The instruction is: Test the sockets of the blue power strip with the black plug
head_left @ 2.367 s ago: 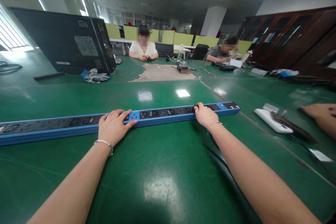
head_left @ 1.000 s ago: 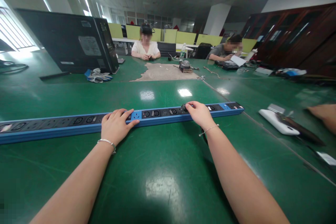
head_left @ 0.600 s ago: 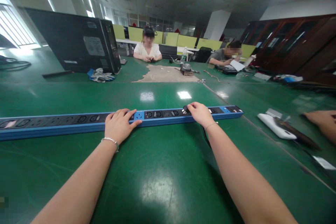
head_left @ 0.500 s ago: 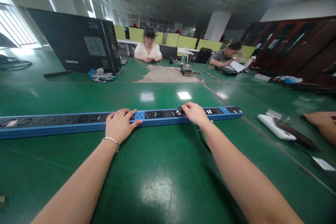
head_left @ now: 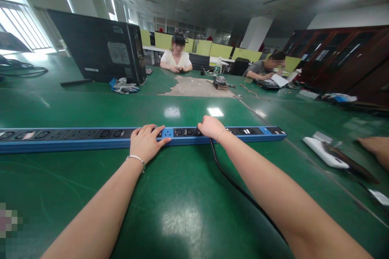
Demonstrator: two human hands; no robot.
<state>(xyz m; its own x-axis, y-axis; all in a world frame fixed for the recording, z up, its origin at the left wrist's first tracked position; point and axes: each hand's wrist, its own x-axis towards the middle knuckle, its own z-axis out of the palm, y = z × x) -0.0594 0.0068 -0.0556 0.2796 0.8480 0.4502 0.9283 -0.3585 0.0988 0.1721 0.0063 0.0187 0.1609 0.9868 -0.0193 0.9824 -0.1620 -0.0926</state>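
Observation:
A long blue power strip with a row of black sockets lies across the green table. My left hand grips it just left of a blue socket, fingers over the top and thumb along the near edge. Further right, my right hand is closed around a black power plug, pressed close to the strip's top. The plug is mostly hidden by my fingers, so whether its prongs are in a socket cannot be seen. Its black cable hangs from under that hand and curves toward me beneath my right forearm.
A black computer case stands at the back left, with work gloves beside it. Two people sit across the table. At the right lie a white device and another person's hand. A bottle stands far back.
My right hand has moved left and turned over the strip, so the plug's prongs no longer show and more cable is visible. My left hand stays on the strip. The view has shifted slightly.

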